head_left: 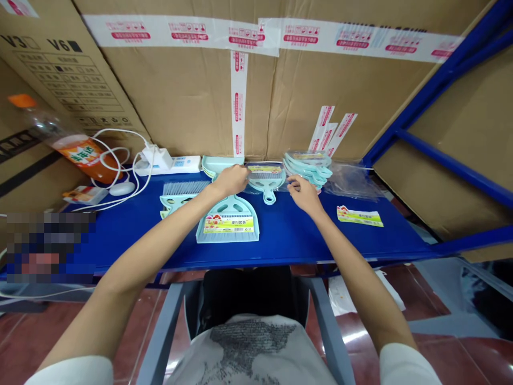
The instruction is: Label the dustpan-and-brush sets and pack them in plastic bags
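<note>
A light-blue dustpan and brush set with a yellow-green label [267,179] lies in a clear bag between my hands. My left hand [234,179] is closed on the bag's left edge. At the bag's right side is my right hand [302,191], its fingers curled; what they hold is too small to make out. A dustpan with a brush and label on it [228,227] sits nearer me, unbagged. Behind my left hand are stacked dustpans [216,164], and brushes [184,188] lie at the left. Bagged sets [310,168] are piled just beyond my right hand.
Labels [359,216] lie on the blue table [296,240] at the right, with clear bags [352,179] behind them. An orange drink bottle [80,149], white cables and a power strip [186,163] stand at the left. Large cardboard [180,91] rises behind.
</note>
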Demonstrator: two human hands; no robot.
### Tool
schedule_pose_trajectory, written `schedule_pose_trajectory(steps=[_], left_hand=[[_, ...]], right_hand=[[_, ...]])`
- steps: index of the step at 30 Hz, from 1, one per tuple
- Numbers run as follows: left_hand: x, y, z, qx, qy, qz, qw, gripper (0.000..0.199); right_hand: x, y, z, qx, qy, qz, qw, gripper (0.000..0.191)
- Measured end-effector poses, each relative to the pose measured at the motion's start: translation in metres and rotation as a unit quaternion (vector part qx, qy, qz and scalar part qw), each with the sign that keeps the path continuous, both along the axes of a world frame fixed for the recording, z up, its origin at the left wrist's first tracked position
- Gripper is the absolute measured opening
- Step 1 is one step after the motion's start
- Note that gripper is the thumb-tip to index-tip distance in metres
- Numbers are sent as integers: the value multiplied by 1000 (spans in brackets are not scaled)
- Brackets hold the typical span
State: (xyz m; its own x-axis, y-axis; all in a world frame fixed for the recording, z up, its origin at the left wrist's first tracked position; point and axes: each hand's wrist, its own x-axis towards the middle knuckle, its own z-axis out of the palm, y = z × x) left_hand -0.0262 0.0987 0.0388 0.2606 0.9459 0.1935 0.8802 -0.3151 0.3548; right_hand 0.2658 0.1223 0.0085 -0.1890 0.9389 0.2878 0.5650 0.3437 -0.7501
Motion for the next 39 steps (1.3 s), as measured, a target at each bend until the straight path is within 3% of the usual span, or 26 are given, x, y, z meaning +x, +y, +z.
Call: schedule_pose_trajectory(steps=[6,11,17,23,26,31,36,39], left_hand=[[4,3,-4,-37,37,-25,998,19],[11,12,-4,-49,46,-33,997,16],[19,23,-10,-48,36,6,998,15],[22,27,-8,-46,53,16,997,20],[22,18,-5,-36,67,26,997,23],[30,11,2,-5,73,40,997,33],[48,43,9,-57,73,-12,996,42],[58,62,6,-95,89,-14,991,57]], right_hand=[[-21,21,-17,-30,34,-16,999,32],[-26,28,-20,-25,24,-50,998,33],[-31,24,-14,-12,-29,-43,999,36],[-41,21,4,19,-100,-24,995,38],[-46,5,15,36,-126,-23,991,42],[-57,-51,27,93,-230,9,969,34],[-69,-76,27,124,-390,38,912,35],[-69,-78,28,108,-428,39,896,37]])
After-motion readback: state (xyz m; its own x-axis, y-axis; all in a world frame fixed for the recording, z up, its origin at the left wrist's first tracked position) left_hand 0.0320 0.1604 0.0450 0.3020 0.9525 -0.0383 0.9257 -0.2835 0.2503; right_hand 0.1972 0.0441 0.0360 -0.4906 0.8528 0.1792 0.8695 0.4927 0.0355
